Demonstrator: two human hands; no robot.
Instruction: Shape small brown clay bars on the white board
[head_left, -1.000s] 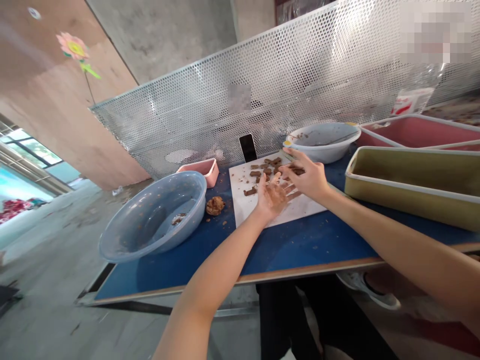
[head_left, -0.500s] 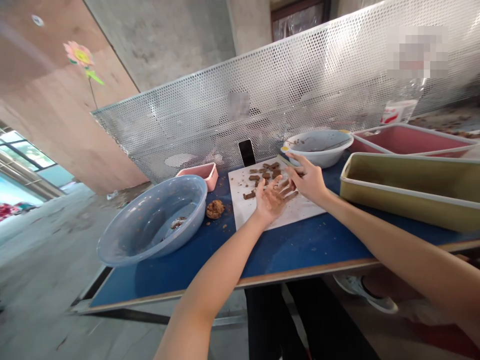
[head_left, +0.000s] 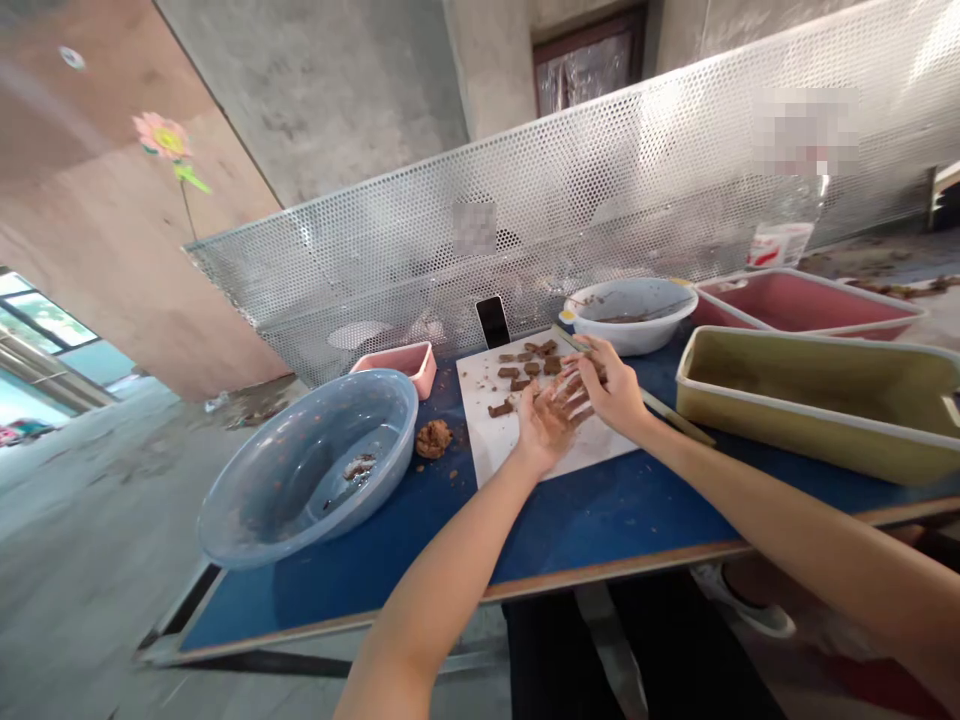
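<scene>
My left hand (head_left: 549,428) is palm up over a white board (head_left: 491,450), with fingers spread and brown smears on the palm. My right hand (head_left: 616,392) meets it from the right, its fingers bent over the left fingers. Whatever is between the fingertips is too small and hidden to name. Just beyond the hands, several small brown clay pieces (head_left: 508,372) lie on the board. A long flat greenish stick (head_left: 679,418) runs beneath my right hand, past the board's right edge. Left of the board sits a rough brown clay lump (head_left: 433,438).
A large blue basin (head_left: 300,460) stands at the left of the blue table (head_left: 585,530), with a small pink tub (head_left: 420,368) behind it. A phone (head_left: 493,322) leans against the perforated metal screen (head_left: 375,250). Right are a white basin (head_left: 630,335), an olive trough (head_left: 795,400) and a pink trough (head_left: 817,300).
My right index finger, stretched out before, is now bent with the others over my left fingers. The stick's near end now shows beyond my right wrist. The view has shifted slightly.
</scene>
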